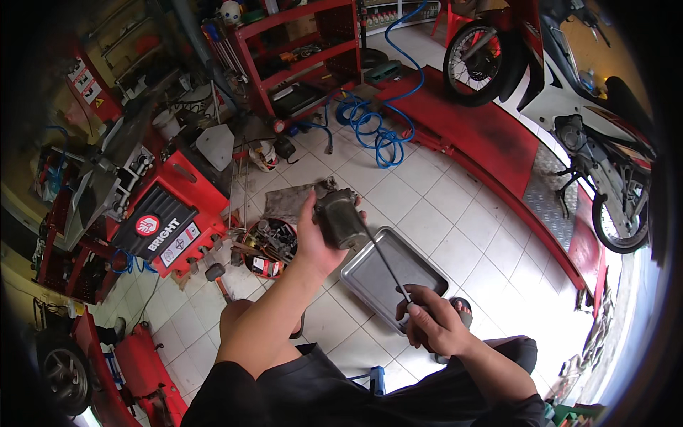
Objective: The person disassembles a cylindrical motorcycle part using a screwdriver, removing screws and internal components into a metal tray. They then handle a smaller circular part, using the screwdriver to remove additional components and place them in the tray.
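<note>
My left hand is raised over the floor, its fingers wrapped round a dark, greasy metal engine part with a blocky, rounded body. My right hand, lower and to the right, is closed on a long thin screwdriver; its handle is mostly hidden in the fingers. The shaft slants up to the left, its tip at the lower right side of the engine part; whether it touches cannot be made out. Beneath both hands a grey metal tray lies on the tiles.
Left of the tray are a tub of mixed tools, a mallet and a dirty cloth. A red machine stands farther left. Blue hose coils ahead, near a red shelf. A motorcycle stands on a red ramp.
</note>
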